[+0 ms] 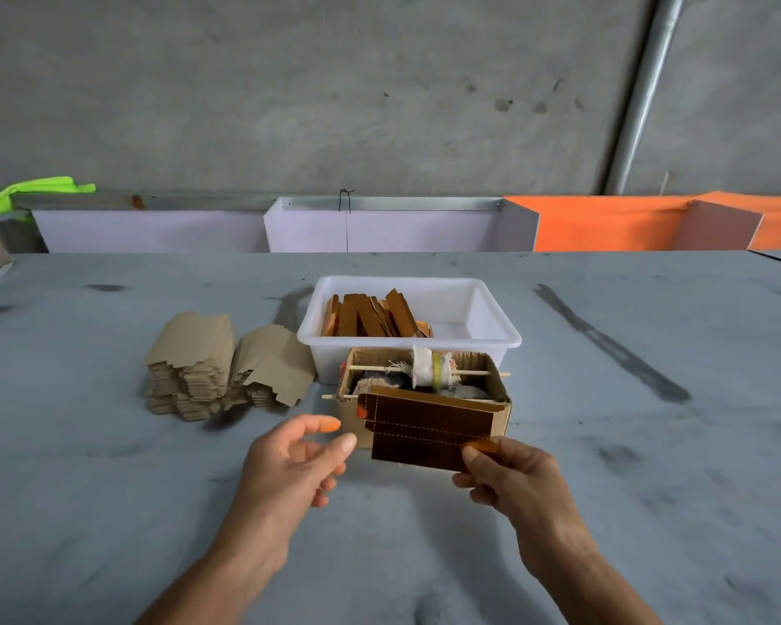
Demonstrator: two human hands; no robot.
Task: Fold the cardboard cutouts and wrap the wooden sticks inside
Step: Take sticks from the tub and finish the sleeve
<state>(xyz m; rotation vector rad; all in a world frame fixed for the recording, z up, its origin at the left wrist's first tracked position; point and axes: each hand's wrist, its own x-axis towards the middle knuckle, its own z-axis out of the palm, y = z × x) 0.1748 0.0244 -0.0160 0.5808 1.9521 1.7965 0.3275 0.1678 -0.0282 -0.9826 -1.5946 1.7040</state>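
Two bare hands work over the grey table [109, 489]. The right hand [510, 475] pinches one flat dark brown cardboard cutout with dashed fold lines [429, 433] at its lower right corner and holds it up in front of one small open cardboard box [501, 415]. The left hand [294, 462] is just beside the cutout's left edge, with loose fingers, holding nothing and not touching it. Two thin wooden sticks [474, 373] lie across the top of the small box, and one roll of white cloth [429, 367] sits on the farther stick. Behind the box stands one white plastic tray [492, 309] with many brown folded pieces [370, 315] inside; I cannot count them. To the left lie two piles of pale tan cardboard cutouts [199, 367], touching each other.
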